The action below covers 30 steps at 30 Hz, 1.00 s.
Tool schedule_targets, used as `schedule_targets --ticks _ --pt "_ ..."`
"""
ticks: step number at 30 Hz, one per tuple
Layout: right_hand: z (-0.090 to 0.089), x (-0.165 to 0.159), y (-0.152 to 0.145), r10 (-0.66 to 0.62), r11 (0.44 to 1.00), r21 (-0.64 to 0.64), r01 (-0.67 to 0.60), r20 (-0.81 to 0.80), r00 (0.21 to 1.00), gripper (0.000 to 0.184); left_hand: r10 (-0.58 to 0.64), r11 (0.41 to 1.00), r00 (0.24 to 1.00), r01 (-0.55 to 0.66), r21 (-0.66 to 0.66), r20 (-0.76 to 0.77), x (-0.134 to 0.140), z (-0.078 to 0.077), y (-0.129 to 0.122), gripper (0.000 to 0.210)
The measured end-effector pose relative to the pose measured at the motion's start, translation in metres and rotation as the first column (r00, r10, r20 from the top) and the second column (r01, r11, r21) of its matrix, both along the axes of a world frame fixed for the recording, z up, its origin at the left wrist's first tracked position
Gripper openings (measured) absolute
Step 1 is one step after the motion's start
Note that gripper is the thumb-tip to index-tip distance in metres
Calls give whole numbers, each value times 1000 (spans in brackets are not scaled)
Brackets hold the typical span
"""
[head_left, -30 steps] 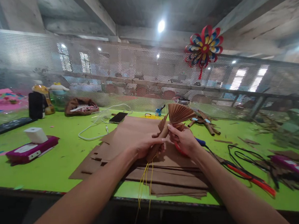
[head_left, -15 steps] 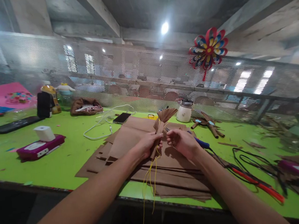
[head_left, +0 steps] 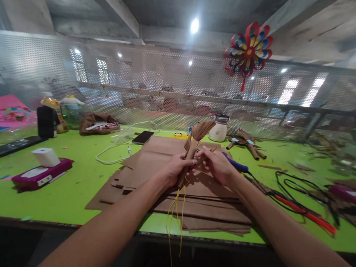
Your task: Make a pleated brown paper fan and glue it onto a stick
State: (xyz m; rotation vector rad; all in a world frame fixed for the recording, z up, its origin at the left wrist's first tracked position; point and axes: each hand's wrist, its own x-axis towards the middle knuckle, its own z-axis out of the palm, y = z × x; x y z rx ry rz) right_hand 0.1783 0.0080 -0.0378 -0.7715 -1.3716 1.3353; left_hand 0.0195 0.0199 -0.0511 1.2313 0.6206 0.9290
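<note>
My left hand (head_left: 177, 169) is closed around the stem of a folded brown paper craft piece (head_left: 192, 149). Pleated paper fans out at its top, leaning right. Thin yellow string (head_left: 174, 204) trails from the lower end past the table edge. My right hand (head_left: 218, 165) pinches a brown paper part at the piece's right side; its fingertips partly hide that part. Below both hands lies a stack of brown paper sheets (head_left: 220, 206). A blue-handled tool (head_left: 237, 164) rests just right of my right hand.
On the green table (head_left: 78, 199) are a purple box with a white cube (head_left: 46, 157), a white cable (head_left: 110, 160), a dark phone (head_left: 143, 137), a white jar (head_left: 218, 129), rolled paper pieces (head_left: 250, 145) and an orange-handled tool (head_left: 318, 218) with black cord. A perforated metal screen (head_left: 149, 84) stands behind.
My right hand has moved in to the paper piece and now pinches a part of it. The pleated fan shows wider. The view has shifted slightly.
</note>
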Motion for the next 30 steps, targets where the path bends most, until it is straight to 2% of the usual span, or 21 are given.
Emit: schedule_targets --ticks 3,8,14,26,28,30 --pt "-1 1 2 26 999 21 -26 4 1000 34 8 1000 1000 -8 -4 17 0 2 0 33" --pt "1 3 2 63 998 -30 -64 -34 997 31 28 999 997 -25 -47 72 1 3 1 34" --pt "1 4 -2 63 998 -6 -63 -61 996 24 65 995 990 -55 -78 126 0 0 6 21" --pt "-1 0 -5 -8 1000 22 7 58 998 25 130 979 988 -114 -171 87 -1 3 4 17" --pt "-1 -1 -6 -59 997 48 54 111 992 24 144 974 987 -128 -184 74 -1 5 4 16" --pt "1 -1 -7 -165 984 97 150 172 971 24 164 973 983 -147 -178 87 -1 5 5 16"
